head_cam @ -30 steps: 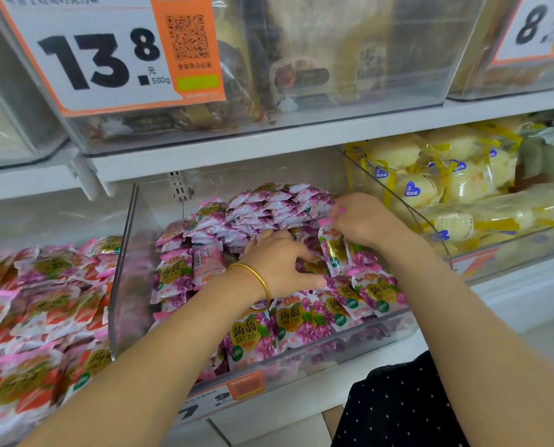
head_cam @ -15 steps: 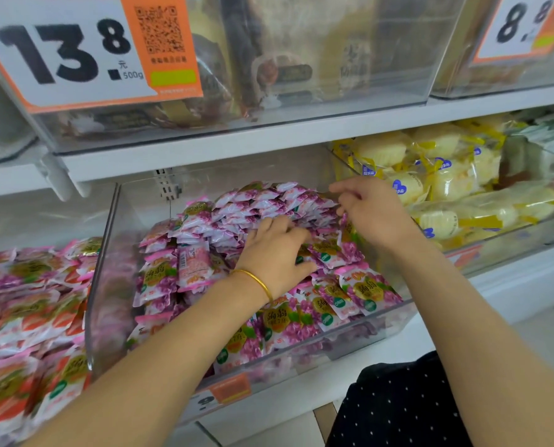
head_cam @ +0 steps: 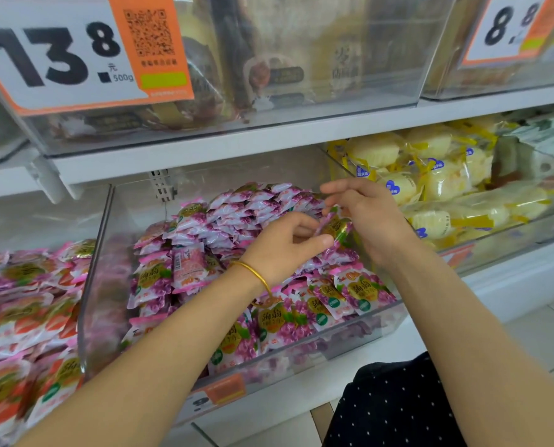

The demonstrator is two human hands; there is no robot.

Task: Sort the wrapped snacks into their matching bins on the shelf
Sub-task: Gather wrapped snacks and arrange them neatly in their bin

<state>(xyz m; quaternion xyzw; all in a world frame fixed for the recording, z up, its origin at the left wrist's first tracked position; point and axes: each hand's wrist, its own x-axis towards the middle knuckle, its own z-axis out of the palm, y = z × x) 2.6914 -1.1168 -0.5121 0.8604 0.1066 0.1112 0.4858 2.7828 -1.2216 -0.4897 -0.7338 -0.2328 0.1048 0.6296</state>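
Two hands meet mid-frame: left hand (head_cam: 280,245) and right hand (head_cam: 370,217) both pinch one crinkly purple packet (head_cam: 333,228) over the clear plastic bin (head_cam: 105,253).

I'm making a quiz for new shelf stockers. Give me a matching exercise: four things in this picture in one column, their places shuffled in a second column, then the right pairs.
Things
1 lifted purple packet
2 yellow-wrapped cakes
3 red-and-pink packets
4 gold bracelet

Places
A in the right bin
B at the wrist of the left hand
C left of the middle bin
D between the left hand and the right hand, above the middle bin

Pairs: 1-D, 2-A, 3-C, 4-B
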